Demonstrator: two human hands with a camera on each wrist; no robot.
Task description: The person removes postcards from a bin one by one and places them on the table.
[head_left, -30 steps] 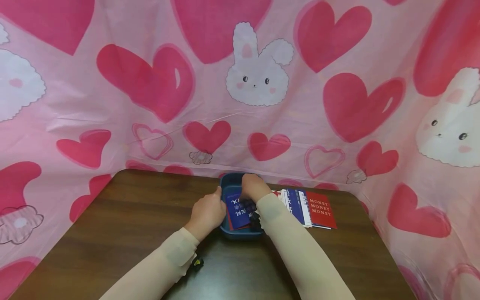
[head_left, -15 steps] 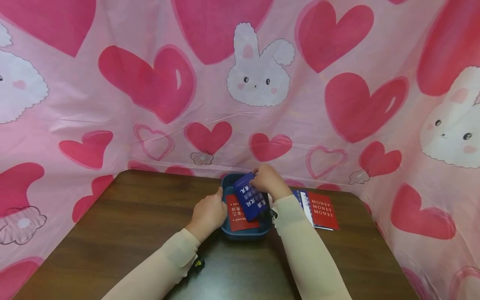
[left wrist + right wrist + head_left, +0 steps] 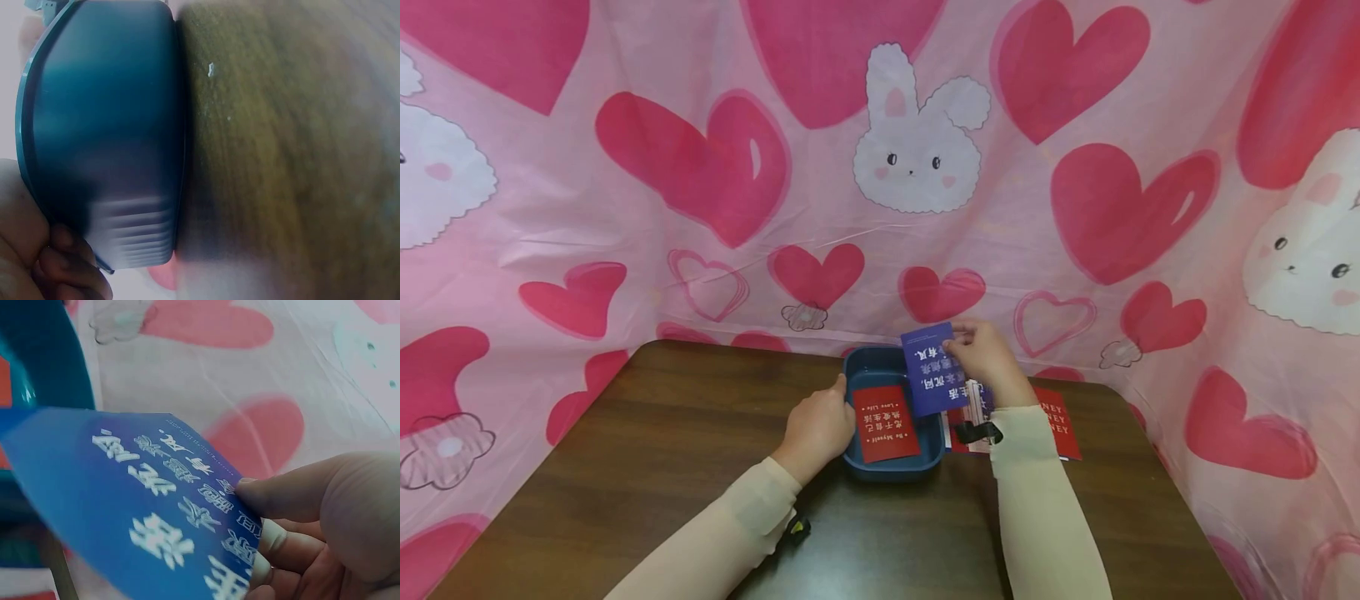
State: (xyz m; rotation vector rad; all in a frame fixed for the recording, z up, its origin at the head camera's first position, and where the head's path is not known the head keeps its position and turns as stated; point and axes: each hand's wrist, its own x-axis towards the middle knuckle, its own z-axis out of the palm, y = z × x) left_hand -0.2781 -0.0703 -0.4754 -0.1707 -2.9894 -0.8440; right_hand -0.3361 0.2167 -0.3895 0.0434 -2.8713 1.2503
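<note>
My left hand (image 3: pixel 816 425) grips the left rim of a dark blue plastic bin (image 3: pixel 893 473), thumb at the rim and fingers curled beneath it in the left wrist view. A red card (image 3: pixel 887 446) with white lettering lies inside the bin. My right hand (image 3: pixel 996 364) pinches a blue card (image 3: pixel 931 371) with white characters by its edge, between thumb and fingers. That card is raised over the bin's right side, overlapping the rim in the head view. In the right wrist view the card bends slightly.
Several cards lie on the brown wooden table (image 3: pixel 700 417) right of the bin, partly hidden by my right hand and sleeve. Among them is a red card (image 3: pixel 1060 421) with white print. A pink heart-and-rabbit curtain (image 3: pixel 917 242) stands behind the table.
My right hand has lifted the blue card out of the bin and moved it rightward, uncovering the red card beneath. My left hand has stayed at the left rim.
</note>
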